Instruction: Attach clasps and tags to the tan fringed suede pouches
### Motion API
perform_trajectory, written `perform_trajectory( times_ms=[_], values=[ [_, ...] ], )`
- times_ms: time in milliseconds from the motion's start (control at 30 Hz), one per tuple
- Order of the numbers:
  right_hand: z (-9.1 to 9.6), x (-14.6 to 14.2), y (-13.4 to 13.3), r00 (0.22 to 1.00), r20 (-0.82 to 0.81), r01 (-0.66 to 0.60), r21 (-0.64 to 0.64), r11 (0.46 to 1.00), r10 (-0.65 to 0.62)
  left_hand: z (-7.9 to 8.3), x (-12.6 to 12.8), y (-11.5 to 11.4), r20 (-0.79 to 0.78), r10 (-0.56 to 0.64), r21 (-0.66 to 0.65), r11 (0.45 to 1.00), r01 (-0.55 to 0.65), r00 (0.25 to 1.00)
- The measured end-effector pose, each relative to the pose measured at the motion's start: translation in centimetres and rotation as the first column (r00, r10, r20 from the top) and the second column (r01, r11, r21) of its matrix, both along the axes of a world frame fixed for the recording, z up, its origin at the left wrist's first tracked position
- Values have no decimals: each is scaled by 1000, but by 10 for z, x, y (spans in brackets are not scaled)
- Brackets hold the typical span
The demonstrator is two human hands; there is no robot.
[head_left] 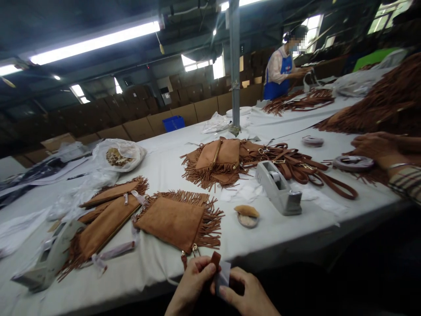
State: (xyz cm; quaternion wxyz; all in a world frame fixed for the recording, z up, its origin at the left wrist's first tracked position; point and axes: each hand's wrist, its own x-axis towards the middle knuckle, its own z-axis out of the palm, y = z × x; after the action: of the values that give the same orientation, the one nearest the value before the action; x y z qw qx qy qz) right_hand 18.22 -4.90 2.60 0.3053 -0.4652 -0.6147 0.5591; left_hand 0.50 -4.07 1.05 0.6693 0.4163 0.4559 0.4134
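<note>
At the near edge of the bench (296, 228), which is covered with white cloth, a small brown tab (215, 259) is held between the two hands. The fingers of the left hand (192, 285) are clenched around the tab, with the thumb pressed on its side. A pale slip (224, 276) is pinched by the fingers of the right hand (246, 296) and is kept against the lower part of the tab. Whether the tab is joined to something cannot be told.

Just behind the hands, a fringed bag (174, 221) of brown suede is laid flat, and its metal ring (195, 250) hangs over the bench edge. More flat bags (105, 219) are seen to the left of it, beside a grey tape dispenser (49, 259). A second tape dispenser (279, 186) is placed to the right, near a heap of brown straps (296, 166). At the far right, a co-worker's hand (375, 147) is rested beside a tape roll (353, 162).
</note>
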Motion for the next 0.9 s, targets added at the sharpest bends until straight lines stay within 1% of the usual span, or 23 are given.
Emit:
perform_trajectory(
  times_ms=[100, 167, 233, 300, 367, 433, 500, 567, 600, 667, 733, 767, 900],
  values=[
    [-3, -4, 5, 1000, -17, -10, -38, 999, 9, 6, 6, 0, -36, 0, 36, 999, 1, 999],
    [-9, -8, 7, 998, -37, 55, -112, 992, -60, 10, 8, 0, -45, 31, 42, 999, -30, 999],
    [-15, -9, 10, 985, -74, 136, -217, 967, -156, 12, 7, 0, -57, 68, 40, 997, -66, 996],
    [-17, -8, 12, 953, -180, 170, -346, 923, -243, 12, 5, 0, -77, 107, 52, 993, -103, 991],
    [-15, -5, 15, 892, -331, 122, -475, 871, -306, 10, 4, -1, -101, 134, 69, 989, -128, 986],
    [-11, -2, 17, 813, -441, 66, -577, 814, -379, 5, 3, -3, -124, 148, 66, 988, -141, 981],
    [-8, -1, 19, 738, -473, 65, -660, 749, -481, 0, 4, -4, -146, 168, 63, 985, -161, 975],
    [-6, -2, 22, 668, -462, 93, -725, 682, -583, -5, 5, -5, -161, 205, 80, 978, -195, 965],
    [-6, -4, 23, 640, -454, 103, -748, 655, -620, -7, 5, -5, -174, 217, 91, 975, -204, 960],
    [-7, -8, 25, 605, -441, 115, -775, 621, -663, -7, 4, -6, -216, 231, 124, 970, -208, 949],
    [-8, -13, 27, 594, -431, 125, -785, 607, -679, -4, 4, -7, -262, 238, 166, 966, -199, 935],
    [-8, -15, 27, 596, -429, 129, -783, 608, -678, -2, 3, -8, -277, 247, 190, 961, -199, 928],
    [-6, -20, 26, 640, -448, 117, -746, 656, -624, 6, 5, -10, -308, 259, 235, 953, -191, 916]
  ],
)
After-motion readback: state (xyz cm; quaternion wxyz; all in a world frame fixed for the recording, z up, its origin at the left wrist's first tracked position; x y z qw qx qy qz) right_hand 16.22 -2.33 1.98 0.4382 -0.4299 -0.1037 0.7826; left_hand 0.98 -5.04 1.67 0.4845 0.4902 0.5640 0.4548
